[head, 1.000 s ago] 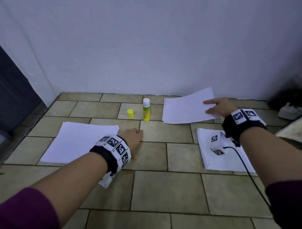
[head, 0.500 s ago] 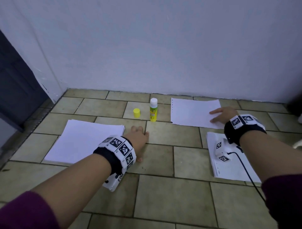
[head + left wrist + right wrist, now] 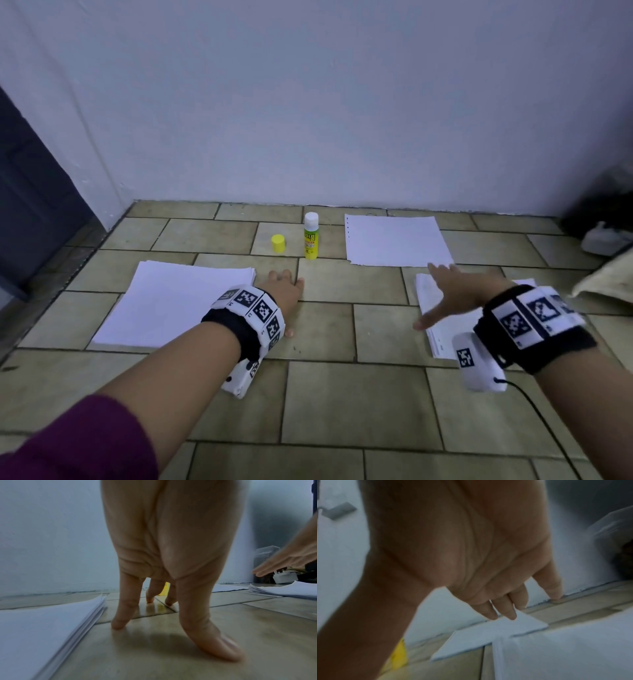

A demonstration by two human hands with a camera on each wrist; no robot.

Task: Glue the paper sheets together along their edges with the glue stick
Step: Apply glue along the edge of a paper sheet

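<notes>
Uncapped glue stick point(image 3: 310, 240) stands on the tiled floor point(image 3: 342, 394), yellow cap point(image 3: 278, 243) just left, single paper sheet point(image 3: 394, 241) right of it. Left hand point(image 3: 284, 291) spread flat, fingertips on floor near the stick; right hand point(image 3: 455, 294) open, empty, over the right paper stack point(image 3: 442, 339).

Both hands empty, fingers spread

Left hand point(image 3: 286, 291) at 9 o'clock rests fingertips point(image 3: 118, 624) down on the floor; right hand point(image 3: 455, 291) at 3 o'clock hovers flat, its fingers straight, blurred.
</notes>
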